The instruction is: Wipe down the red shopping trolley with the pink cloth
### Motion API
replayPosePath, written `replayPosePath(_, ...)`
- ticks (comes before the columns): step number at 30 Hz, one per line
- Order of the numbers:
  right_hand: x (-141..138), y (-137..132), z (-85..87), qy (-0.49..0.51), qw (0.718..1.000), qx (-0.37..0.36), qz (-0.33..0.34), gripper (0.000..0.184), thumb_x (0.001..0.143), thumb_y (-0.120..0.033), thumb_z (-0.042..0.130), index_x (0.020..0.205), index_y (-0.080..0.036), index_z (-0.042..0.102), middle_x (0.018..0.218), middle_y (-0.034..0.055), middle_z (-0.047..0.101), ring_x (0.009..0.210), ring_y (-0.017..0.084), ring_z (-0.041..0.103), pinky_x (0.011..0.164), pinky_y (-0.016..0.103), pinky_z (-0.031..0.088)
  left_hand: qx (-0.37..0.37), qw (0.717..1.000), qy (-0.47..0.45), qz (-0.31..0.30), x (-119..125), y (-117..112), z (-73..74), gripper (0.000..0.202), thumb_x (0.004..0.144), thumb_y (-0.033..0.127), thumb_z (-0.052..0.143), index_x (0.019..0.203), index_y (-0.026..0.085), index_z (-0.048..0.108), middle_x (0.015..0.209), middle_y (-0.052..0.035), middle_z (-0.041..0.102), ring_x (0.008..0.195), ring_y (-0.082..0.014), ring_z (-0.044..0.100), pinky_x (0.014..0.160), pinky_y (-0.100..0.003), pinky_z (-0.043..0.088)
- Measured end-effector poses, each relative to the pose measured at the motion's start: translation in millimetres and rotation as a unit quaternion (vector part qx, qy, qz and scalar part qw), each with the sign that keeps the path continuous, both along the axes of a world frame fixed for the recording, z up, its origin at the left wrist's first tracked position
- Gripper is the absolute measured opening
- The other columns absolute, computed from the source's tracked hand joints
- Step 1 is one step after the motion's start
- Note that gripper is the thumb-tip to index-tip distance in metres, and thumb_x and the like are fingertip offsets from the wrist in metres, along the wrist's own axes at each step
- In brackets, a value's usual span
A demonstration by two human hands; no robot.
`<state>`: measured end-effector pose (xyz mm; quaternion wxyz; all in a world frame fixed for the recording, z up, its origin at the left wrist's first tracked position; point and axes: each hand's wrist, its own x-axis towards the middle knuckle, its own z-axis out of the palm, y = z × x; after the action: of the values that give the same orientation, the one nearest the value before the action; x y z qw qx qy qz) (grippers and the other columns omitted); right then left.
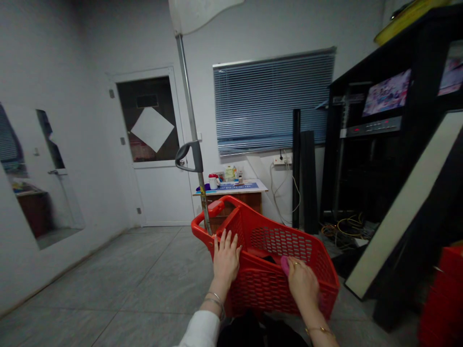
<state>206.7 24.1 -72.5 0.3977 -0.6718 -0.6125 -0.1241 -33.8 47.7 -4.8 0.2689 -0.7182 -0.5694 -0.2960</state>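
A red plastic shopping cart [258, 289] with perforated walls stands right in front of me. My left hand [226, 258] rests on its near rim close to the handle end, fingers stretched out and lying flat. Closed around a pink cloth or sponge [285, 265], my right hand [303, 280] presses at the near rim farther right; most of the pink piece is hidden by the fingers. Something dark lies inside the cart, too little of it visible to name. A metal pole [187, 86] with a grey loop handle [190, 157] rises at the cart's handle end.
Behind the cart is a small table [258, 185] with bottles and jars. A black rack [415, 62] with screens stands at right, with cables [347, 229] on the floor and a long pale panel [408, 207] leaning there. A white door [162, 200] is at back left.
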Motion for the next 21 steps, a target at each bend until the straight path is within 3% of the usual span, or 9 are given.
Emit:
replayPosePath(4,-84.5,15.4,19.1,-0.04,0.996,0.041,0.073,0.042,0.101,-0.03,0.033,0.11,-0.016,0.072,0.113,0.011,0.072,0.103,0.021,0.065,0.095,0.034,0.046,0.001,1.0,0.011,0.008,-0.2,-2.5,0.6,0.043,0.1,0.039,0.037,0.136,0.024,0.055,0.147,-0.0057,0.051,0.143,-0.0254,0.034,0.119,-0.055,0.024)
replayPosePath(6,-104.3,18.3,24.9,-0.04,0.992,0.051,0.108,0.04,0.1,-0.028,0.035,0.114,-0.017,0.071,0.116,0.0104,0.071,0.107,0.02,0.064,0.096,0.034,0.046,0.002,1.0,0.017,0.01,-3.9,-3.5,1.8,0.043,0.1,0.039,0.037,0.136,0.025,0.056,0.147,-0.0053,0.052,0.143,-0.0251,0.035,0.119,-0.054,0.026)
replayPosePath(8,-89.0,15.4,22.5,-0.036,0.989,0.04,0.136,0.04,0.099,-0.027,0.034,0.116,-0.019,0.07,0.117,0.009,0.071,0.107,0.02,0.064,0.097,0.033,0.046,0.0,1.0,0.02,0.01,-7.6,-3.6,2.6,0.043,0.1,0.04,0.038,0.135,0.025,0.056,0.147,-0.0049,0.052,0.142,-0.0248,0.036,0.119,-0.053,0.027)
replayPosePath(10,-46.8,8.5,13.4,-0.025,0.99,0.013,0.14,0.042,0.099,-0.027,0.032,0.115,-0.019,0.07,0.116,0.0075,0.071,0.105,0.019,0.065,0.096,0.032,0.047,-0.006,1.0,0.018,0.012,-9.2,-2.6,2.5,0.043,0.099,0.042,0.039,0.135,0.026,0.056,0.147,-0.0048,0.052,0.143,-0.0248,0.036,0.119,-0.053,0.026)
replayPosePath(13,15.4,-1.6,0.8,0.011,0.996,-0.018,0.082,0.045,0.1,-0.032,0.03,0.113,-0.019,0.071,0.116,0.0074,0.071,0.102,0.019,0.066,0.093,0.031,0.047,-0.012,1.0,0.008,0.013,-5.7,-0.5,0.8,0.043,0.1,0.041,0.039,0.136,0.025,0.055,0.148,-0.0052,0.051,0.143,-0.0252,0.035,0.12,-0.054,0.024)
replayPosePath(15,23.6,-3.1,1.2,0.018,0.999,-0.021,0.035,0.046,0.1,-0.032,0.029,0.11,-0.017,0.072,0.113,0.0096,0.071,0.098,0.02,0.067,0.09,0.032,0.048,-0.012,1.0,0.0,0.011,-1.2,0.4,-0.4,0.043,0.1,0.04,0.038,0.136,0.025,0.055,0.148,-0.0056,0.051,0.144,-0.0256,0.034,0.12,-0.056,0.022)
replayPosePath(17,-2.0,0.6,9.0,-0.003,0.999,-0.013,0.03,0.046,0.1,-0.031,0.03,0.105,-0.015,0.073,0.109,0.0121,0.072,0.094,0.022,0.067,0.088,0.033,0.049,-0.012,1.0,-0.005,0.012,2.1,0.4,-0.7,0.043,0.1,0.039,0.038,0.136,0.024,0.056,0.147,-0.0059,0.051,0.144,-0.026,0.033,0.12,-0.056,0.021)
replayPosePath(21,-83.3,12.6,29.7,-0.041,0.994,0.012,0.104,0.039,0.099,-0.029,0.037,0.111,-0.016,0.072,0.114,0.0099,0.071,0.103,0.021,0.065,0.094,0.032,0.047,-0.011,1.0,0.003,0.009,-0.6,-0.9,1.0,0.043,0.1,0.039,0.037,0.136,0.024,0.056,0.146,-0.0065,0.052,0.143,-0.0261,0.035,0.119,-0.056,0.023)
